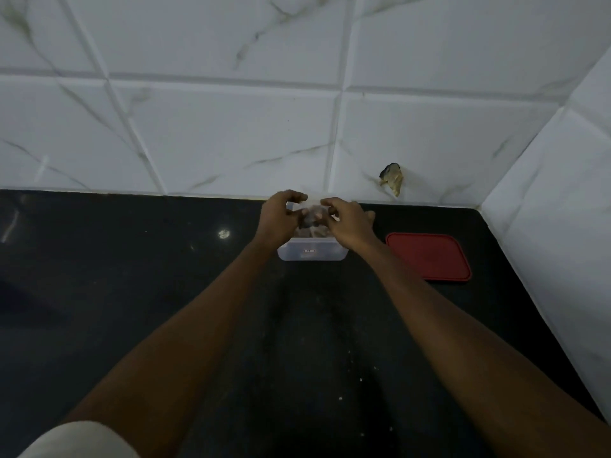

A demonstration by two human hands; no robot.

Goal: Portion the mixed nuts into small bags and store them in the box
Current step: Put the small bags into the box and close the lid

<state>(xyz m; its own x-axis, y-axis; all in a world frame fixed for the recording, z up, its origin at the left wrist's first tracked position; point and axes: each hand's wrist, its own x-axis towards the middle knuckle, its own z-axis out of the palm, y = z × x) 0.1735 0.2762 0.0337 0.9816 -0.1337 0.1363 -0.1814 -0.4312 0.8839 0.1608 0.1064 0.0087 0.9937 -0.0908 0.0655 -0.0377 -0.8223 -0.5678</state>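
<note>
A small clear bag of mixed nuts (312,215) hangs just above a clear plastic box (312,252) that stands on the black counter near the wall. My left hand (281,214) pinches the bag's left top edge and my right hand (347,219) pinches its right top edge. Dark nuts show through the bag between my fingers. The inside of the box is mostly hidden behind my hands and the bag.
A red lid (428,256) lies flat on the counter (165,276) right of the box. White marble-look tiles form the back wall and the right wall. A chipped hole (391,178) marks the back wall above the counter. Pale crumbs dot the counter nearer to me.
</note>
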